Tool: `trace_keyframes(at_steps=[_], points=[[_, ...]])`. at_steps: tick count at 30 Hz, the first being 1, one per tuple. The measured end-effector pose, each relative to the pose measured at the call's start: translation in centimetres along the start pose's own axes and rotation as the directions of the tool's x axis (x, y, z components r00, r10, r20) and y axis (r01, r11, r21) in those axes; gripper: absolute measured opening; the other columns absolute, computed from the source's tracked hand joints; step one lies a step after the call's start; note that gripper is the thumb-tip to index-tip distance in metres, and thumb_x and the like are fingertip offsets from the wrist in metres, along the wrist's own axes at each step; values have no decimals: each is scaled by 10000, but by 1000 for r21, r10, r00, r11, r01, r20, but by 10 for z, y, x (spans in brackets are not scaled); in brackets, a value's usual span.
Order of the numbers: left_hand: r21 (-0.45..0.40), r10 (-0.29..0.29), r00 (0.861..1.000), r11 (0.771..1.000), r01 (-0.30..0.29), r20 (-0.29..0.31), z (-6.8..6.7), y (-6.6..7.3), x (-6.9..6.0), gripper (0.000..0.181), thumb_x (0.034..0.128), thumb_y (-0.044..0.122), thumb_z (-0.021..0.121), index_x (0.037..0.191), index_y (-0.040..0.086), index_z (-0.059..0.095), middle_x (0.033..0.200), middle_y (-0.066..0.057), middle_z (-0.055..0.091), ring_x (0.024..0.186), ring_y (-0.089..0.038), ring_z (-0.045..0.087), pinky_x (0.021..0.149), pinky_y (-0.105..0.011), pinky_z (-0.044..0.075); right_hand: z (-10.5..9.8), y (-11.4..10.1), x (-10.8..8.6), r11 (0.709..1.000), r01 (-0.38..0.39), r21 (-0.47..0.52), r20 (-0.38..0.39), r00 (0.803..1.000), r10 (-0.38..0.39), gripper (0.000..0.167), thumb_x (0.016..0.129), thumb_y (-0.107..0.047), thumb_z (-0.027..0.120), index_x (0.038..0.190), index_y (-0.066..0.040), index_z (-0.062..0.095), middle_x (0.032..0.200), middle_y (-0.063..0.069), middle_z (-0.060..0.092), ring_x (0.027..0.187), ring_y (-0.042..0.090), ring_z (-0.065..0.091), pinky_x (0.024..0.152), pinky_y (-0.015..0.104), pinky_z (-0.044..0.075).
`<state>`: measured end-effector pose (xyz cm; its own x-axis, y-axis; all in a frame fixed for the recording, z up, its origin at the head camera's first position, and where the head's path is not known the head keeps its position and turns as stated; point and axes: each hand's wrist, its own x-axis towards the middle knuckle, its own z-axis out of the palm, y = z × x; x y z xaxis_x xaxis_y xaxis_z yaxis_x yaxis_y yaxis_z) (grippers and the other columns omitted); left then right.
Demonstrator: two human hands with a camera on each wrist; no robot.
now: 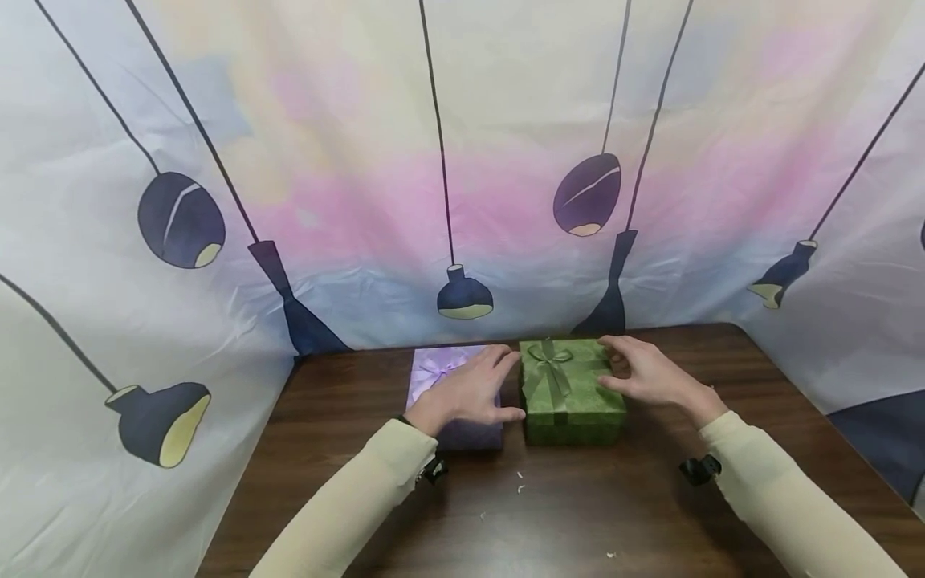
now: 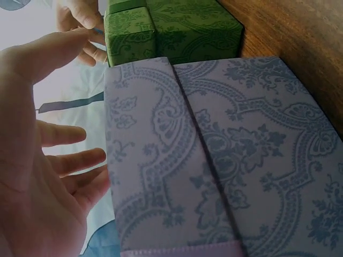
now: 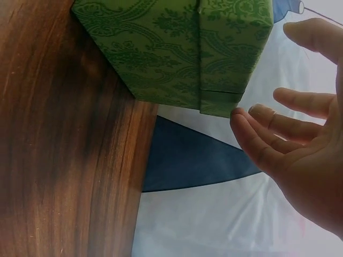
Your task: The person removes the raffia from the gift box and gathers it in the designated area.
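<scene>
On the desk [image 1: 564, 514], the purple box [image 2: 225, 155] at left and green box [image 1: 574, 393] at right stand closed, while left hand [image 1: 470, 391] and right hand [image 1: 654, 373], grip spread, apparently hold neither yet.

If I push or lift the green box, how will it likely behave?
The green box likely stays stiff, given flat faces and crisp edges. Sitting flat on the table, it would probably slide rather than roll. Its lid may lift separately, since a seam shows below it.
</scene>
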<state>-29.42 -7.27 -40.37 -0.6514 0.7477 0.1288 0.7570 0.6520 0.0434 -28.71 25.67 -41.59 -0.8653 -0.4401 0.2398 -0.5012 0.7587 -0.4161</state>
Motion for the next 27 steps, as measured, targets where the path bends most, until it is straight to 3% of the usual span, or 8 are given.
trace_keyframes(at_steps=[12, 27], points=[[23, -23, 1000, 999, 23, 17, 3, 1, 2, 958, 802, 667, 630, 1473, 40, 359, 1454, -153, 410, 1352, -296, 417, 1130, -411, 351, 5, 3, -2, 1000, 6, -2, 7, 1000, -6, 687, 893, -348, 698, 1413, 26, 450, 1258, 203, 594, 1053, 299, 621, 848, 473, 531], [-3, -52, 997, 999, 52, 65, 10, 3, 7, 971, 812, 662, 626, 1470, 4, 349, 1491, -191, 382, 1391, -329, 377, 1169, -411, 283, 8, 8, -3, 1000, 8, 9, 7, 1000, -8, 676, 893, -342, 699, 1407, 26, 461, 1192, 154, 617, 998, 244, 626, 816, 430, 536]])
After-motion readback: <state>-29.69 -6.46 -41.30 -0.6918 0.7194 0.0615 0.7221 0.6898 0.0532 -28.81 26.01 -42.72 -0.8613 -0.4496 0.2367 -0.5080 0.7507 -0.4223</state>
